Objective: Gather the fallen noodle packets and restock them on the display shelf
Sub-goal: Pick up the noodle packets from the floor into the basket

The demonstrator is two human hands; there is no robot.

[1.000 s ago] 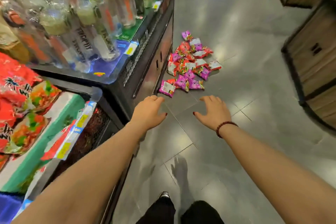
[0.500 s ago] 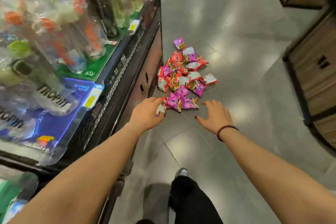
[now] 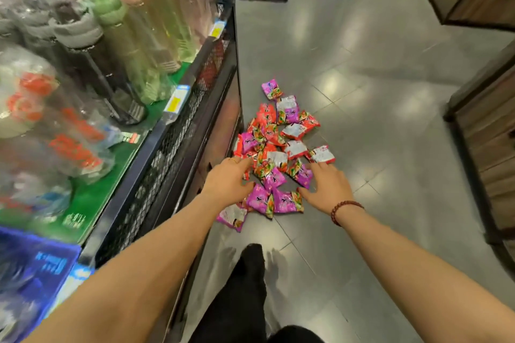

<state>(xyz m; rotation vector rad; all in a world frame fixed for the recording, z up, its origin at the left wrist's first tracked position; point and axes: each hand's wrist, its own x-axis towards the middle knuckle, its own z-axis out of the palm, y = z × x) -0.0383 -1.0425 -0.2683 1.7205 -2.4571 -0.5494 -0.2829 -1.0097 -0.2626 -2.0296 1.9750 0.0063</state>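
The packets [image 3: 274,145], pink and red, lie heaped on the floor [image 3: 376,120] just right of the shelf's [image 3: 178,142] foot. Their print is too blurred to read, as are the yellow tags [image 3: 175,101] on the shelf's rail. Half a second ago both hands were short of the heap. Now the left hand [image 3: 227,179] and right hand [image 3: 326,185] are over its near end, fingers spread and gripping nothing, perhaps brushing the packets.

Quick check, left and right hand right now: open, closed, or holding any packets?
Left hand: open, fingers extended over the noodle packets, nothing held.
Right hand: open, fingers spread at the pile's near edge, nothing held.
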